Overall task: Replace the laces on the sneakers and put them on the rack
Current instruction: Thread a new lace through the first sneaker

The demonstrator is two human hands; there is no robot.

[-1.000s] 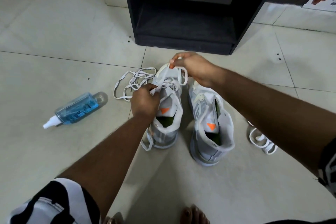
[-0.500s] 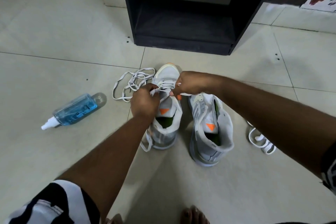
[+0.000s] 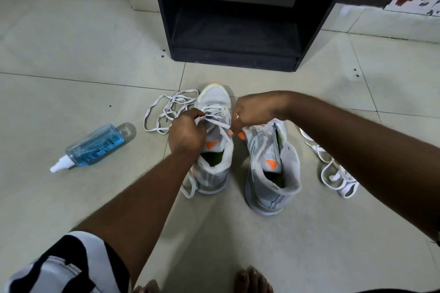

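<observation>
The black shoe rack (image 3: 235, 38) is standing open at the floor's far edge, waiting for both sneakers. The 2 grey sneakers are sitting side by side on the tiled floor (image 3: 71, 54); the left sneaker (image 3: 215, 135) is being laced, the right sneaker (image 3: 271, 166) is lying unlaced. The left hand (image 3: 187, 133) is gripping 1 lace strand with curled fingers; the right hand (image 3: 252, 112) is pinching the other. Uneven pulling is likely to skew the lacing. Loose laces (image 3: 166, 112) and a blue spray bottle (image 3: 92, 145) are lying nearby.
</observation>
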